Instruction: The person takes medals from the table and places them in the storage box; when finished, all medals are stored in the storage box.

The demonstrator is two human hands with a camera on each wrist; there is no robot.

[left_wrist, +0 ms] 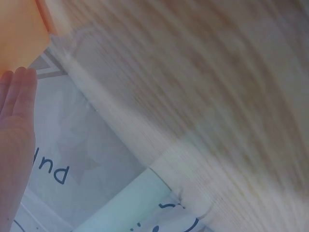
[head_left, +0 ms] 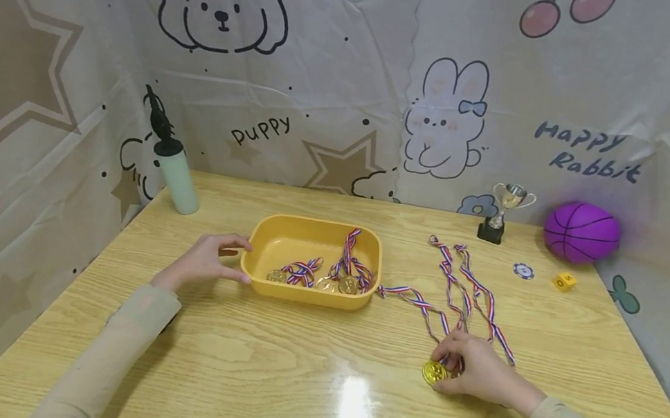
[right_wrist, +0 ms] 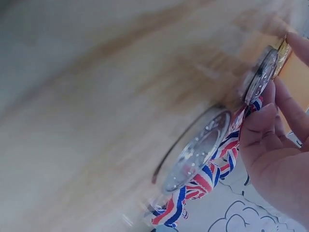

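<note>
My right hand [head_left: 481, 370] pinches the rim of a gold medal [head_left: 434, 372] low over the table. Its red, white and blue ribbon [head_left: 415, 297] trails back toward the tub. Two silver-coloured medals [right_wrist: 199, 150] show near that hand in the right wrist view; in the head view the hand mostly hides them. At the left end of a yellow plastic tub [head_left: 305, 295], my left hand [head_left: 205, 264] touches the outer wall with thumb and fingers spread. Inside lie several gold medals [head_left: 348, 284] with striped ribbons [head_left: 302, 272].
Two more ribbons [head_left: 485, 296] stretch back across the table [head_left: 264, 375]. Behind stand a trophy cup [head_left: 497, 215] and a purple ball [head_left: 582, 232], with a poker chip [head_left: 523, 270] and a yellow cube [head_left: 564, 282] before them. A pale green bottle [head_left: 177, 179] stands back left.
</note>
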